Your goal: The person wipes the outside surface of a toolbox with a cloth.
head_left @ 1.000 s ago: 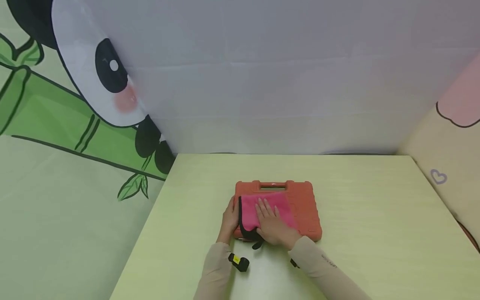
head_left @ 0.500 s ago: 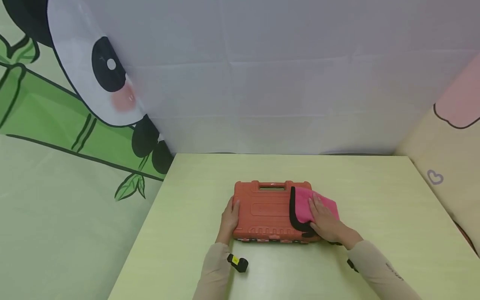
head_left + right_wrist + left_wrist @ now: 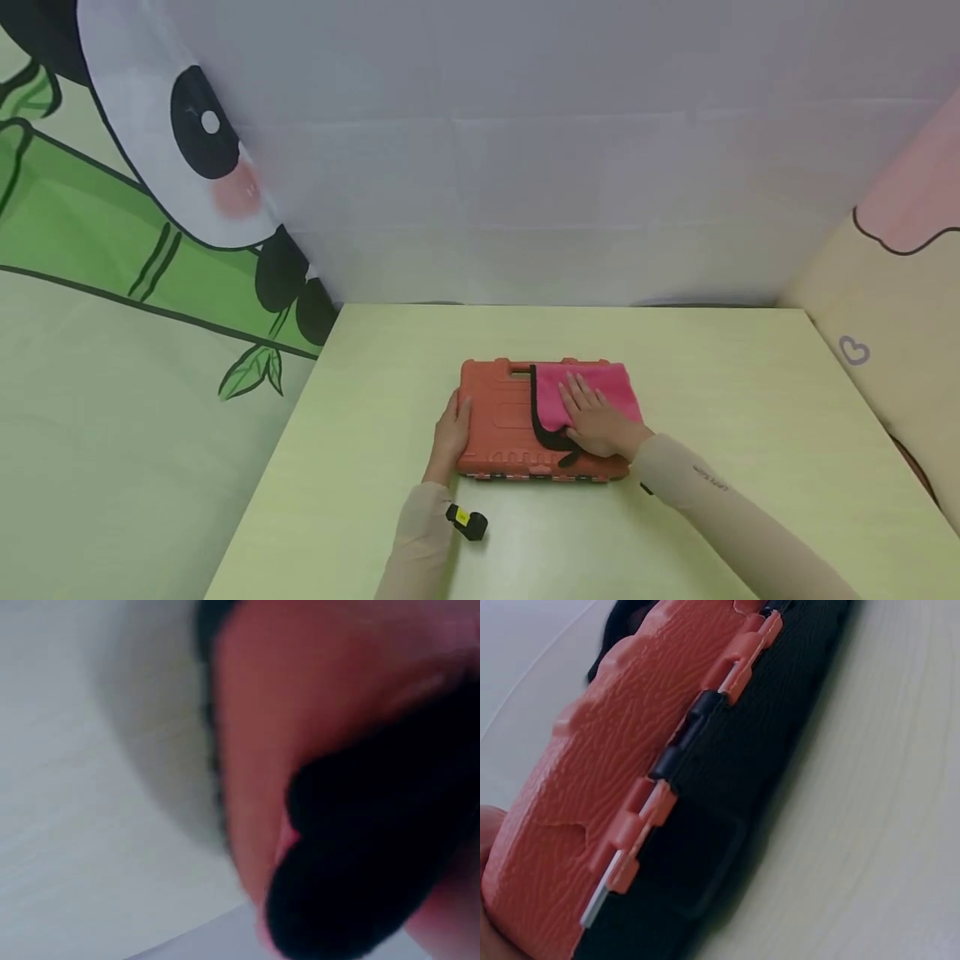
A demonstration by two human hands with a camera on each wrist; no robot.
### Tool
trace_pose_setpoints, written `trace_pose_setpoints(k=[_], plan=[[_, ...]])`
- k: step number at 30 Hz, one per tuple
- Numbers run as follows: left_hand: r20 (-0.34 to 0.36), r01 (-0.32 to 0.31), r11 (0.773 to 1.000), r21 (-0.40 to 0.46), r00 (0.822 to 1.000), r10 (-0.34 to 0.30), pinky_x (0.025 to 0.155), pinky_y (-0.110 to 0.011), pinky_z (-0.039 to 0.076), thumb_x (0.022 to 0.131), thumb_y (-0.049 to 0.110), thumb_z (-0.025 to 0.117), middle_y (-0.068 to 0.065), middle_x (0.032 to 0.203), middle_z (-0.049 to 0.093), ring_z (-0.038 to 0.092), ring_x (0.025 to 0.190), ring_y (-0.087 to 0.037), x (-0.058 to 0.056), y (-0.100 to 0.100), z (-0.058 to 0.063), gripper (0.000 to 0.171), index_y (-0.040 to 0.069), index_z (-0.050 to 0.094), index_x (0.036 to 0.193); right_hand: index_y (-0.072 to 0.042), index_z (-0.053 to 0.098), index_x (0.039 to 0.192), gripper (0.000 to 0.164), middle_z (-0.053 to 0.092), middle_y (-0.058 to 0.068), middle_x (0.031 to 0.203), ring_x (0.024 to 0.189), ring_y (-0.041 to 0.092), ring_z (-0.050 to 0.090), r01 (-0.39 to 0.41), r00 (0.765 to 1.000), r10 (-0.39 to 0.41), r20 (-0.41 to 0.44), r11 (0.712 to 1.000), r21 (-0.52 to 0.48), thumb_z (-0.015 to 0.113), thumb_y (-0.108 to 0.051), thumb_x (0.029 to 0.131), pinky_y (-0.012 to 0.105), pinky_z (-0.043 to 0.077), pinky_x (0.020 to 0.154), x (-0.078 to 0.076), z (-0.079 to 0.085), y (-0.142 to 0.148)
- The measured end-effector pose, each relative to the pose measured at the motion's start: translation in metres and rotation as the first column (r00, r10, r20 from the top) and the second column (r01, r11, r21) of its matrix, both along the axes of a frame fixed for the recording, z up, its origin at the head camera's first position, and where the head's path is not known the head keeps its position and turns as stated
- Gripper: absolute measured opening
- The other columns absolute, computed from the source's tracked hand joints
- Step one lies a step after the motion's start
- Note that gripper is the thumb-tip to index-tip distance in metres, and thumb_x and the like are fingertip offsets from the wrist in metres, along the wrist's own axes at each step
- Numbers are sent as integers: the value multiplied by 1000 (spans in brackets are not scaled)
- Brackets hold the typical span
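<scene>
An orange-red plastic carrying case (image 3: 495, 417) with a black lower half lies flat on the table, its hinged edge (image 3: 641, 817) towards me. My left hand (image 3: 452, 429) grips its left edge, with the thumb over the top. A folded pink cloth (image 3: 551, 392) with black edging lies on the right part of the lid. My right hand (image 3: 600, 423) presses on this cloth with its fingers stretched out. In the blurred right wrist view, the cloth's black edging (image 3: 375, 847) hangs over the case.
The pale yellow table (image 3: 375, 350) extends around the case on all sides. A grey-white wall sheet (image 3: 540, 167) stands behind it, and a printed panda and bamboo panel (image 3: 210, 158) stands at the left.
My right hand has wiped the cloth from the lid's left part to beyond its right edge, then partway back left. My left hand has stayed on the case's left edge.
</scene>
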State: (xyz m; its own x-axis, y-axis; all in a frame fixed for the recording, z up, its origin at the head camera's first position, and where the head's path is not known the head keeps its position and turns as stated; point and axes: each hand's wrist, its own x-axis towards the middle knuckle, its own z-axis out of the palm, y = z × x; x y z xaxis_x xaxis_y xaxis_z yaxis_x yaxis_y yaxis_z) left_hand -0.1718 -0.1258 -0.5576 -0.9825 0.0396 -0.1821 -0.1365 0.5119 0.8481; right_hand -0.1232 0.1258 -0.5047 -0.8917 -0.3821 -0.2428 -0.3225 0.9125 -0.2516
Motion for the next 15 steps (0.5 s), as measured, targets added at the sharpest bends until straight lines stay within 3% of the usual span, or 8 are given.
trace_pose_setpoints(k=[9,15], plan=[[-60,14,1000,12,998,-13,101,-54,35,100,38,33,-21,138,45,42,126,-40,4,-3,0,52,9,32,143,-3,8,148,71,-2,15,155,143,31,-4,-38,999,36,32,996,82,43,-37,96,47,13,115,-17,9,-80],[-63,10,1000,15,998,-9,101,-54,35,99,40,33,-20,139,44,41,127,-39,6,-8,1,54,9,31,143,-3,10,148,72,0,17,155,143,32,-1,16,1000,-16,10,998,62,48,-35,94,47,15,114,-16,6,-91]])
